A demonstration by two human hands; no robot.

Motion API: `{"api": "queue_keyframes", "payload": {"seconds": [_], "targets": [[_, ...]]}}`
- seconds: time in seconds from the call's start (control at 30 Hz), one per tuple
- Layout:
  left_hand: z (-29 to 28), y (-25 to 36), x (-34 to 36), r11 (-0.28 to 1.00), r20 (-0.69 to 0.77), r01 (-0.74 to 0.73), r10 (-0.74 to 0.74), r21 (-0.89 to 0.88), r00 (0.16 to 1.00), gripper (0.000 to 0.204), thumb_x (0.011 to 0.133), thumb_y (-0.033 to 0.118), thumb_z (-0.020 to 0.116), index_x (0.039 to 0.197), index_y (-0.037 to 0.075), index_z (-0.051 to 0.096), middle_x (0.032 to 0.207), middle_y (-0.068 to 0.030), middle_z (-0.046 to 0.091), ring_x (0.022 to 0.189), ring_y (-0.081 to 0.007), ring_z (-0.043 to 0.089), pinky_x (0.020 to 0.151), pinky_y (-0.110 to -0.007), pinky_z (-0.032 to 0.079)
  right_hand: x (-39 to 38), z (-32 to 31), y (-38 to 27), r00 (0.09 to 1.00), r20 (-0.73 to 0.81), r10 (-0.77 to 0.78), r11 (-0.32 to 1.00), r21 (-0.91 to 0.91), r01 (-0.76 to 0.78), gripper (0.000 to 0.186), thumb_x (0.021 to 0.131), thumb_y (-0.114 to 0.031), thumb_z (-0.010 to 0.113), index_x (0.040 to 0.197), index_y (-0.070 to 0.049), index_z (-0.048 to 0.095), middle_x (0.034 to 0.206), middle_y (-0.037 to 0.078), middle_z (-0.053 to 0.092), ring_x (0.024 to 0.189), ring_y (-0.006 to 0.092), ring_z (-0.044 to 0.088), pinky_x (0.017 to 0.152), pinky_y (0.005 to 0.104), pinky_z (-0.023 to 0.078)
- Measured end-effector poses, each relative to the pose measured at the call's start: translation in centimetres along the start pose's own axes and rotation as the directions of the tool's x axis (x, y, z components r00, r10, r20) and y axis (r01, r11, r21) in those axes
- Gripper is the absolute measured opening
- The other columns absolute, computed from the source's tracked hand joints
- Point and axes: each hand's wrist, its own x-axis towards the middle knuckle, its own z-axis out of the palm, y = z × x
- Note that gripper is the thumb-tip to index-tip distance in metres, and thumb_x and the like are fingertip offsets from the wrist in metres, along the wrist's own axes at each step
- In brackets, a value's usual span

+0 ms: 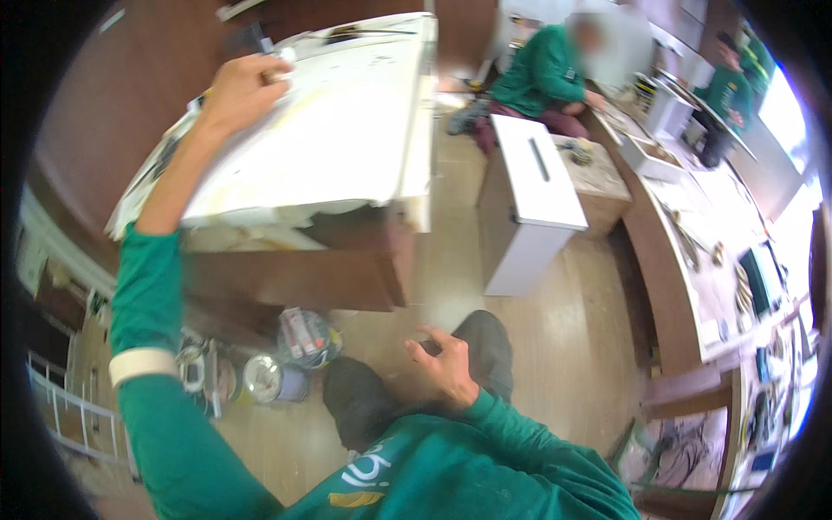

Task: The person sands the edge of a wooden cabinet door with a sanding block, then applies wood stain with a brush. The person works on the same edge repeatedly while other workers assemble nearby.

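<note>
My left hand [247, 91] reaches over the far left part of a white-covered workbench [329, 147]. Its fingers are closed around a small thing with a pale round end, too blurred to name. Just beyond those fingers is a dark object [250, 40] at the bench's back edge. My right hand [444, 362] hovers in front of my body, above my knees. Its fingers are loosely bent and apart, and nothing shows between them.
Buckets [264, 379] and containers stand on the floor below the bench. A white-and-grey panel box [537, 204] stands to the right. Beyond it sits a co-worker [542, 74] in green; another person [728, 91] is farther right. Tools lie along a long counter [659, 225].
</note>
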Motion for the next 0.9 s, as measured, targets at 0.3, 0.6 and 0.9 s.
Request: {"api": "queue_keyframes", "payload": {"seconds": [0.3, 0.6, 0.9], "targets": [[-0.6, 0.5, -0.1, 0.994, -0.026, 0.043, -0.046, -0.098, 0.999, 0.025, 0.089, 0.010, 0.072, 0.113, 0.004, 0.072, 0.085, -0.0078, 0.065, 0.074, -0.0156, 0.061, 0.073, -0.031, 0.051, 0.6, -4.4, -0.2, 0.962, -0.035, 0.270, 0.945, 0.201, -0.258, 0.032, 0.092, -0.033, 0.077, 0.096, -0.001, 0.076, 0.072, 0.008, 0.073, 0.067, 0.0106, 0.066, 0.062, 0.0281, 0.053], [-0.6, -0.6, 1.1, 0.924, -0.328, -0.344, 0.381, 0.168, 0.864, 0.020, 0.103, 0.017, 0.060, 0.119, 0.006, 0.064, 0.092, -0.0191, 0.069, 0.072, -0.0347, 0.067, 0.066, -0.041, 0.052, 0.7, -4.3, -1.4, 0.974, 0.094, 0.206, 0.950, 0.220, -0.222, 0.038, 0.091, -0.039, 0.077, 0.096, -0.001, 0.075, 0.072, 0.008, 0.072, 0.066, 0.0119, 0.066, 0.062, 0.0297, 0.053], [-5.7, -1.0, -2.4, 0.988, -0.479, -0.007, -0.068, -0.154, 0.875, 0.022, 0.107, 0.017, 0.056, 0.123, 0.006, 0.066, 0.118, -0.0100, 0.071, 0.091, -0.0106, 0.063, 0.077, -0.028, 0.052, 1.1, -9.5, 0.0, 0.961, -0.048, 0.271, 0.945, 0.203, -0.256, 0.038, 0.091, -0.037, 0.077, 0.098, 0.000, 0.075, 0.075, 0.010, 0.073, 0.069, 0.0136, 0.069, 0.064, 0.0299, 0.053]]}}
